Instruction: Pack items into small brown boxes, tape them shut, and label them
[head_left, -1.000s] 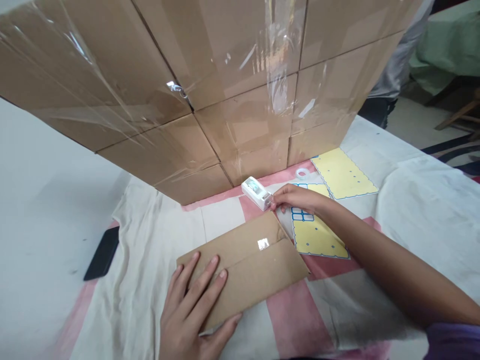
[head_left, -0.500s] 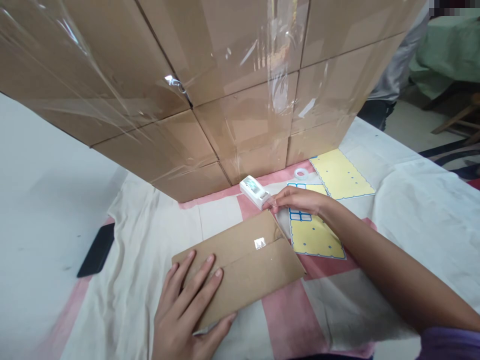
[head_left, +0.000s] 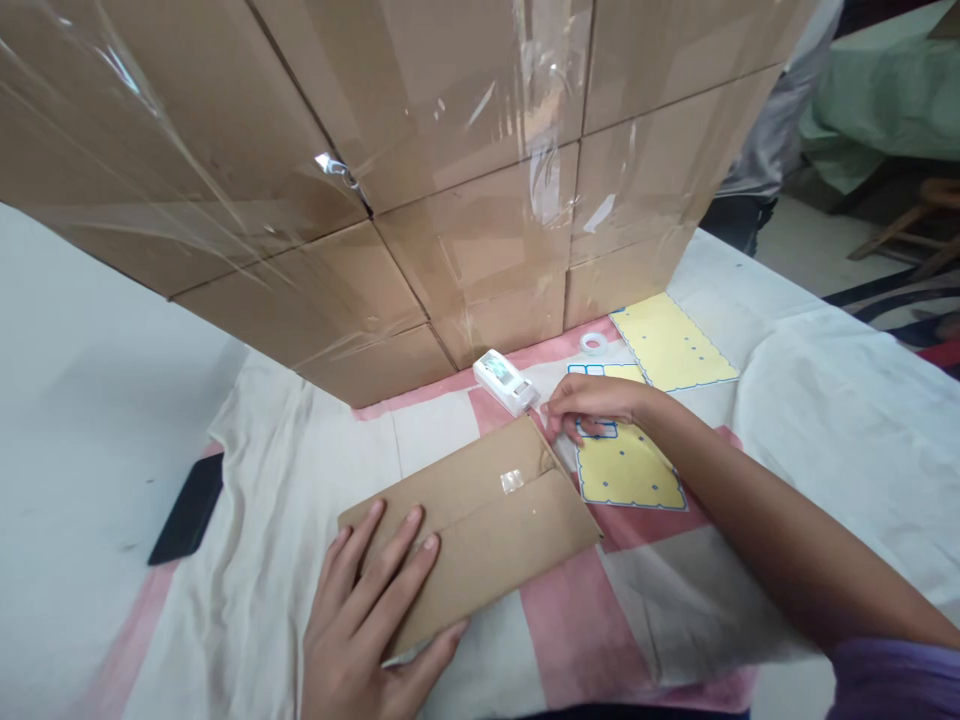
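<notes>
A flat brown cardboard box [head_left: 480,540] lies on the cloth in front of me, with a small square of clear tape [head_left: 511,482] across its top seam. My left hand [head_left: 367,610] rests on its left end, fingers spread flat on top and thumb along the near edge. Beyond the box's far right corner, my right hand [head_left: 581,405] is closed in a pinch on a piece of clear tape, which is hard to make out. Just left of those fingertips sits a white tape dispenser [head_left: 504,382]. Under the right hand is a yellow label sheet [head_left: 630,470], partly covered.
A tall stack of taped cardboard boxes [head_left: 480,230] stands behind the dispenser. A tape roll [head_left: 593,344] and another yellow sheet [head_left: 679,340] lie by its base. At left is a black phone-like object [head_left: 187,510]. A person in grey [head_left: 757,150] stands behind the stack.
My right hand has drawn slightly away from the dispenser, its fingers curling more. My left hand stays on the box. The whole view has shifted a little.
</notes>
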